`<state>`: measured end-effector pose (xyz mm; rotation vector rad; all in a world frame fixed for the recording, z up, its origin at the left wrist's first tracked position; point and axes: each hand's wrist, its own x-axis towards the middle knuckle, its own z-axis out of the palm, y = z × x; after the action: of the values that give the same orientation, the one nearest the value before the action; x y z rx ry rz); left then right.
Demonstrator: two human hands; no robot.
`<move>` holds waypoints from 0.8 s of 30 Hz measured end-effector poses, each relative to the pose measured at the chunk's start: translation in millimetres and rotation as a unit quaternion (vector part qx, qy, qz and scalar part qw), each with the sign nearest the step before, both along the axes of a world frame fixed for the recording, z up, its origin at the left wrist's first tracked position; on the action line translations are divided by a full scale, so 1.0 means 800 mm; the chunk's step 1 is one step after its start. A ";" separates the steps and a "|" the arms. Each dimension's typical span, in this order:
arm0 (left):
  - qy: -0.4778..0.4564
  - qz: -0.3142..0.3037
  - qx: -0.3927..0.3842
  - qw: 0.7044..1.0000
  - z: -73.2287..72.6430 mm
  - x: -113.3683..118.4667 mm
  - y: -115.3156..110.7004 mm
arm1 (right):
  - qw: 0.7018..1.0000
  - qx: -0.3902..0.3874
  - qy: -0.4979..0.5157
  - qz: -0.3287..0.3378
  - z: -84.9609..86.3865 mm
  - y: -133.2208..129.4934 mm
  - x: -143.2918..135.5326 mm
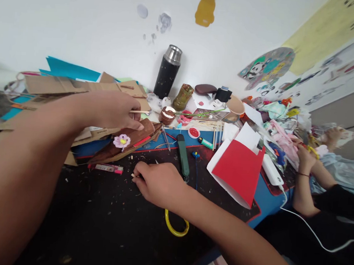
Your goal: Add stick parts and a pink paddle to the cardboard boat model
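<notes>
My left hand [122, 110] pinches a thin pale wooden stick [141, 112] above a brown, pointed, boat-shaped piece [108, 149] with a pink flower [121, 141] on it. Lower down, my right hand [160, 184] is closed over the black mat [96, 220], with a small pale bit [133, 175] between thumb and forefinger that looks like wood. From under that hand shows a yellow looped handle [175, 226], likely of scissors; the rest is mostly hidden. A pink packet [106, 168] lies left of my right hand, and a green-handled cutter [182, 157] lies beyond it.
Cardboard sheets [54, 86] pile up at the left. A black thermos [168, 72] stands against the wall, near a brown jar [167, 114]. A folded red card [238, 168] and a white device [272, 169] with a cable lie rightward. Another person's hands [305, 157] work at the far right.
</notes>
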<state>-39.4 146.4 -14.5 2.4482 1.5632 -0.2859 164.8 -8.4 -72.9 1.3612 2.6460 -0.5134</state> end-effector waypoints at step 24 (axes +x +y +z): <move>0.003 -0.016 -0.001 1.000 -0.017 -0.004 0.003 | 1.000 -0.010 -0.001 0.010 0.002 0.001 -0.012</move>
<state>-42.4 148.9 -28.4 2.4750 1.5259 -0.3023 155.4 -7.9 -71.5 1.3264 2.6435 -0.5357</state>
